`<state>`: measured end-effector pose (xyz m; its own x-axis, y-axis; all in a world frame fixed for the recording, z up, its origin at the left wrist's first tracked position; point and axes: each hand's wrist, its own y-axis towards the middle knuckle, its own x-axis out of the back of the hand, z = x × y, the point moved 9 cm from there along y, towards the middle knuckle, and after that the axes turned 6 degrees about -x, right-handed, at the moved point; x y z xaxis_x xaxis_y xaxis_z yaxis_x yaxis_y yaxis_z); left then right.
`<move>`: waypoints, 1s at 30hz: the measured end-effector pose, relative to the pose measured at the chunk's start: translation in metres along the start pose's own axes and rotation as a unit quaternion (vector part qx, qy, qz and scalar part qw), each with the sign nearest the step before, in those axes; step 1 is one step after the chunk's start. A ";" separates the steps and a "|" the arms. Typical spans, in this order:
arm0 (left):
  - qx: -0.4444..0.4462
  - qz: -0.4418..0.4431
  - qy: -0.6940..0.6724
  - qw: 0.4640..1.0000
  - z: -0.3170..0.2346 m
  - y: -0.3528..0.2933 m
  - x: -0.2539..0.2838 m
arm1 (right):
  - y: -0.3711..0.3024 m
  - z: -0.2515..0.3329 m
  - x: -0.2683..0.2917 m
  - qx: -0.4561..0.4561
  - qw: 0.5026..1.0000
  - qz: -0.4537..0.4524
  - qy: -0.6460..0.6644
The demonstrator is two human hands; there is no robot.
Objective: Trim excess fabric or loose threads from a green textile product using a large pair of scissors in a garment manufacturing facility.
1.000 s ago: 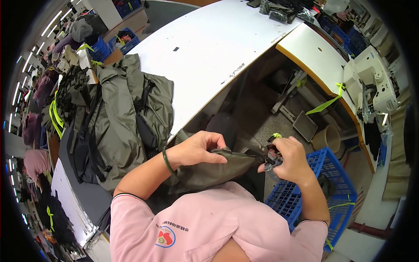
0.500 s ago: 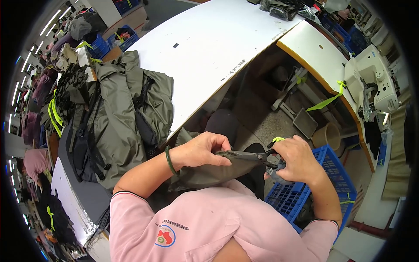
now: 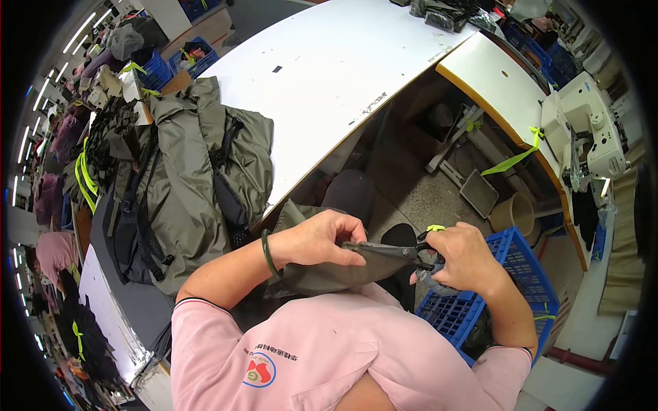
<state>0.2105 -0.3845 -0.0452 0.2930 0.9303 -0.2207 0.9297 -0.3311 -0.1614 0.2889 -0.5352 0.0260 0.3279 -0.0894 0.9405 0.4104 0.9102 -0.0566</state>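
My right hand (image 3: 466, 257) grips dark scissors (image 3: 394, 251), with its fingers round the handles. A scrap of yellow-green ribbon shows at the upper handle, and something greyish and clear is wrapped at the lower one. The blades point left along the edge of an olive-green cloth piece (image 3: 346, 270). My left hand (image 3: 315, 238), with a dark green bangle at the wrist, pinches that edge between thumb and fingers right at the blade tips. The cloth hangs over my lap, in front of my pink shirt.
Olive garments with black straps (image 3: 188, 171) lie heaped on the white table (image 3: 322, 61) to my left. A blue crate (image 3: 521, 267) stands low on my right, by a tan bin (image 3: 514, 214). Farther right is a white sewing machine (image 3: 593, 127).
My right hand and the scissors have shifted slightly. The blades look more closed than before, while my left hand stays nearly in place on the cloth edge.
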 end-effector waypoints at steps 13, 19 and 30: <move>-0.001 0.018 0.028 0.999 0.001 0.000 -0.003 | -0.004 0.005 0.000 -0.011 0.999 0.027 0.017; 0.018 0.031 0.038 0.999 0.006 0.001 -0.004 | 0.002 0.011 -0.005 -0.016 0.997 0.072 0.019; 0.012 0.027 0.004 1.000 0.003 -0.003 -0.010 | 0.004 -0.007 -0.003 -0.065 0.982 -0.001 0.177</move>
<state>0.2045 -0.3936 -0.0452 0.3450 0.9122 -0.2213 0.9068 -0.3848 -0.1724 0.2958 -0.5343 0.0202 0.5923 -0.2464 0.7671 0.5090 0.8525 -0.1192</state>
